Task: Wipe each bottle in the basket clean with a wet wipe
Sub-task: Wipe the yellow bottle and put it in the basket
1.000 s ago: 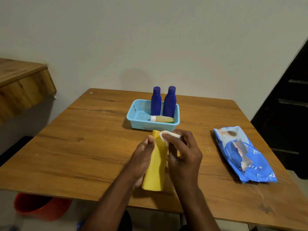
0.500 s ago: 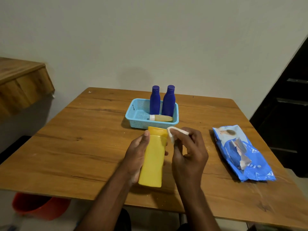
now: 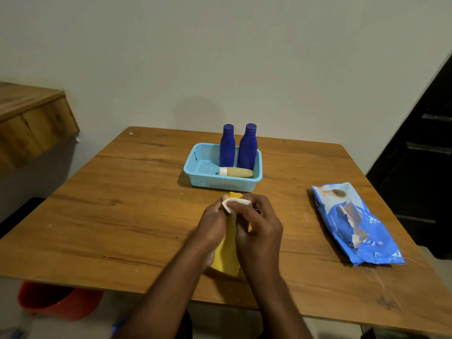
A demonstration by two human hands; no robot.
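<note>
Right-hand fingers (image 3: 247, 211) pinch the wet wipe (image 3: 232, 205) against the cap end of the yellow bottle (image 3: 226, 255), which the left hand (image 3: 211, 228) grips above the counter (image 3: 122, 216), just short of the basket (image 3: 199, 177). Best to rotate the bottle while dragging the wipe downward (firm, even pressure). Half a second ago the wipe was lifted off beside the cap; it has now returned.

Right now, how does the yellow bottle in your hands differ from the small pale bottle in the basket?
The yellow bottle is out of the basket, gripped by the left hand; the small pale bottle lies on its side inside it.
The yellow bottle looks larger.
The right hand presses a white wipe on the yellow bottle's top; nothing touches the pale one.
</note>
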